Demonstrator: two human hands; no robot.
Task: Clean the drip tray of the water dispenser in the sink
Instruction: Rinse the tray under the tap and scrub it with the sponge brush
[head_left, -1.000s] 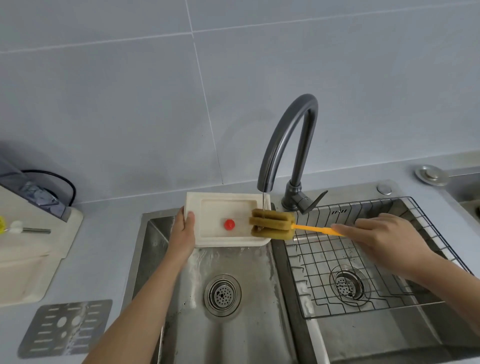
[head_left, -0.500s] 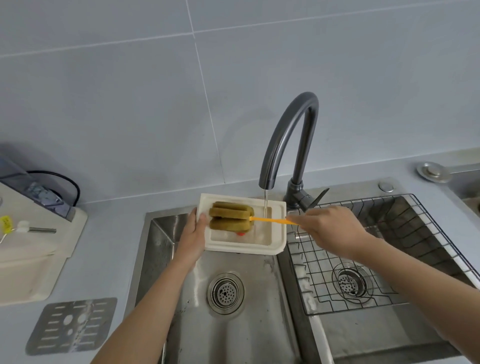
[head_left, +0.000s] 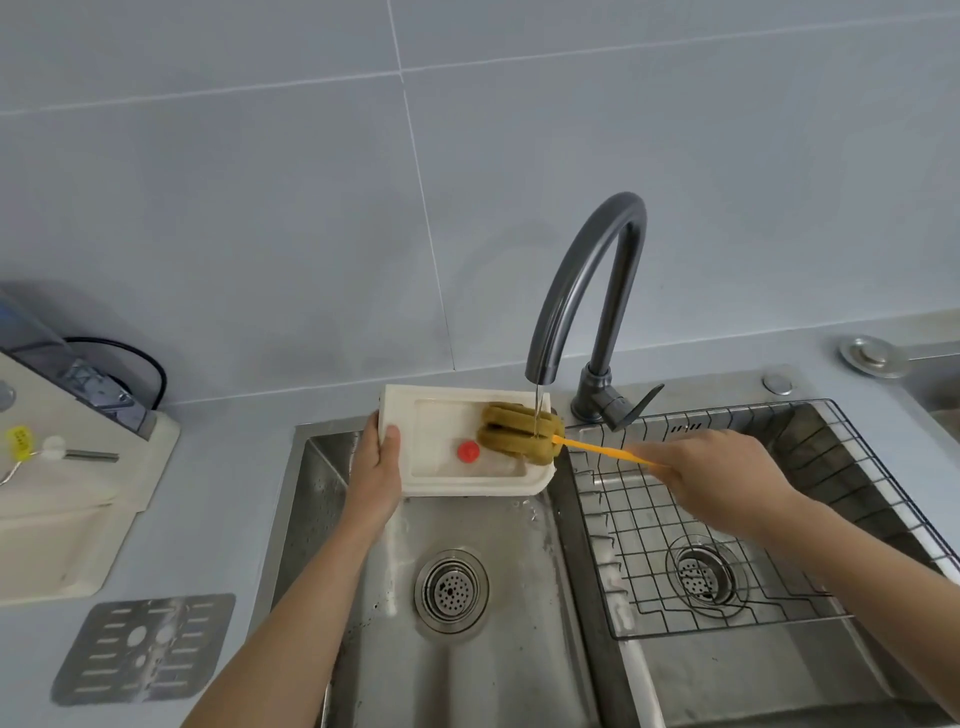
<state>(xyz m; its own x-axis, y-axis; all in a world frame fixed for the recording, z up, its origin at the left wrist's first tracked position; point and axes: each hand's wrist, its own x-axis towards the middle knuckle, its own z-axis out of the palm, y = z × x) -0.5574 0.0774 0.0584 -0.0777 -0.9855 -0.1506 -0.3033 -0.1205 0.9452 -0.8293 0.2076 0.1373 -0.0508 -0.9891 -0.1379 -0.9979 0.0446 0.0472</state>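
One head-worn wide-angle view looks forward and down over a double sink (head_left: 332, 519) from close above. Tiled wall (head_left: 260, 208) fills the upper frame; both forearms enter from the bottom edge.

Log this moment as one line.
left hand: holds drip tray | right hand: sponge brush on tray | faucet: running

Matt cream plastic drip tray (head_left: 447, 480); porous sponge brush (head_left: 519, 431); wet brushed-steel sink (head_left: 498, 675); glossy dark faucet (head_left: 587, 291).
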